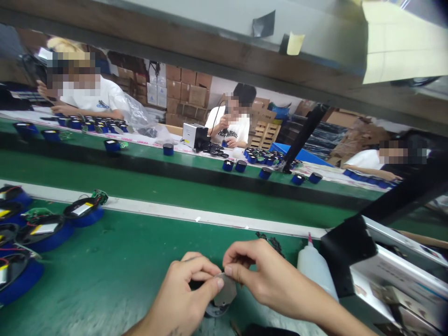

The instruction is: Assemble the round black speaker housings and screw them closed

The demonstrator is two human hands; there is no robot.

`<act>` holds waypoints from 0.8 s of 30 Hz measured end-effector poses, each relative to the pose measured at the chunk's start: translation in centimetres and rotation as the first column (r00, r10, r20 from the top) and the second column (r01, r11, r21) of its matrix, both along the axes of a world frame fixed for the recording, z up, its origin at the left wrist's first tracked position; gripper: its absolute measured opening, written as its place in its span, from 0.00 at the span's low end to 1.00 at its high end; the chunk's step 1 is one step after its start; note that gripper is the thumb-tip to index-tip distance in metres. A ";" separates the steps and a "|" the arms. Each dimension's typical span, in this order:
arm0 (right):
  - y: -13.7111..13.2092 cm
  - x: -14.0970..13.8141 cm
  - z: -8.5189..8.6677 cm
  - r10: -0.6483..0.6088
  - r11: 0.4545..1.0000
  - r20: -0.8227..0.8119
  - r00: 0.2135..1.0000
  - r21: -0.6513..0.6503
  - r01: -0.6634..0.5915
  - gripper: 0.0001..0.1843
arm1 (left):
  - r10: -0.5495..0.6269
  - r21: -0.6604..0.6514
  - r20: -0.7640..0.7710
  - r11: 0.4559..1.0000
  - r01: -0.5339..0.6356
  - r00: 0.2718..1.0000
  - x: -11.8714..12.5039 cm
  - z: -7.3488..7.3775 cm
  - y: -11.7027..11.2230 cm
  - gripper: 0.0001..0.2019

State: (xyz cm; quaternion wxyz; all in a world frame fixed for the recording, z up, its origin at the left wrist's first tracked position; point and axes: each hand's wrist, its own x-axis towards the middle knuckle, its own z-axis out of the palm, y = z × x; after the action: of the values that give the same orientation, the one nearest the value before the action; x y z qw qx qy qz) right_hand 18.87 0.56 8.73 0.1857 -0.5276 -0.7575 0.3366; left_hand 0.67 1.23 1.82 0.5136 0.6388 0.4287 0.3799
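Between my two hands is a flat grey plate with angled corners (227, 293), tilted toward me. My left hand (187, 291) pinches its left edge, the thumb lying on its face and the fingers curled behind. At the upper right edge of the plate, my right hand (257, 270) has thumb and index finger closed in a pinch. Under the plate shows part of a round, dark bluish housing (217, 311), low over the green bench (133, 270). The fingers hide most of the plate's upper edge.
Blue round housings (84, 212) with batteries and green boards stand at left. A white squeeze bottle (315, 270) and dark wires (269, 242) lie to the right, beside a box-like device (399, 280). Beyond a white rail (168, 212), more housings sit along a belt; several co-workers sit across.
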 end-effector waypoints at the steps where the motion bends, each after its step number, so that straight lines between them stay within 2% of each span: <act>1: -0.2 -0.1 -0.3 -0.027 0.999 -0.009 1.000 0.024 0.027 0.08 | 0.015 -0.039 0.021 0.999 -0.014 1.000 0.1 0.1 0.0 0.06; 3: -0.7 -0.2 -1.2 -0.131 0.987 -0.015 0.991 0.089 0.132 0.08 | 0.048 -0.143 0.086 0.989 -0.035 0.995 0.1 0.3 0.1 0.08; 5: -1.5 -0.4 -2.4 -0.203 0.943 0.012 0.979 0.273 0.192 0.16 | 0.086 -0.232 0.154 0.971 -0.048 0.984 0.2 0.4 0.2 0.11; 6: -1.8 -0.5 -3.1 -0.214 0.895 0.041 0.976 0.409 0.179 0.21 | 0.101 -0.251 0.179 0.966 -0.054 0.979 0.2 0.4 0.3 0.12; 8: -2.3 -0.8 -4.2 -0.203 0.756 0.118 0.972 0.650 0.079 0.23 | 0.121 -0.256 0.204 0.964 -0.066 0.971 0.3 0.4 0.3 0.12; 9: -2.4 -1.0 -4.7 -0.203 0.694 0.147 0.968 0.719 0.036 0.22 | 0.126 -0.256 0.208 0.964 -0.070 0.970 0.3 0.4 0.2 0.12; 10: -2.5 -1.2 -5.0 -0.212 0.660 0.161 0.964 0.751 0.020 0.20 | 0.127 -0.252 0.207 0.965 -0.073 0.970 0.3 0.3 0.1 0.12; 11: -2.4 -1.3 -5.2 -0.224 0.650 0.162 0.961 0.760 0.023 0.17 | 0.127 -0.243 0.201 0.967 -0.076 0.971 0.4 0.3 0.0 0.11; 13: -2.3 -1.5 -5.5 -0.239 0.654 0.152 0.959 0.755 0.043 0.13 | 0.120 -0.218 0.176 0.973 -0.081 0.977 0.6 0.3 -0.3 0.11; 16: -2.1 -1.3 -5.6 -0.227 0.658 0.147 0.963 0.752 0.040 0.14 | 0.091 -0.159 0.121 0.985 -0.072 0.988 0.8 0.4 -0.4 0.09; 19: -1.9 -0.6 -5.6 -0.208 0.690 0.140 0.968 0.722 0.044 0.15 | 0.086 -0.029 0.074 0.996 -0.085 0.994 0.5 0.5 -0.1 0.10; 22: -1.6 0.6 -5.6 -0.164 0.798 0.086 0.983 0.597 0.081 0.20 | 0.066 0.040 0.046 0.997 -0.068 0.997 -0.9 0.0 -0.1 0.13; 24: -1.4 1.3 -5.4 -0.093 0.879 0.028 0.995 0.472 0.069 0.24 | 0.029 0.027 0.003 0.999 -0.029 1.000 -1.8 -0.7 -0.4 0.21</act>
State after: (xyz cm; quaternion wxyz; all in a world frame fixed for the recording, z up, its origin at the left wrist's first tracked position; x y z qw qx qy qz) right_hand 20.20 -0.85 3.31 0.3034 -0.5063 -0.7981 0.1214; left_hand -1.15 0.80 1.09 0.4998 0.6388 0.4321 0.3941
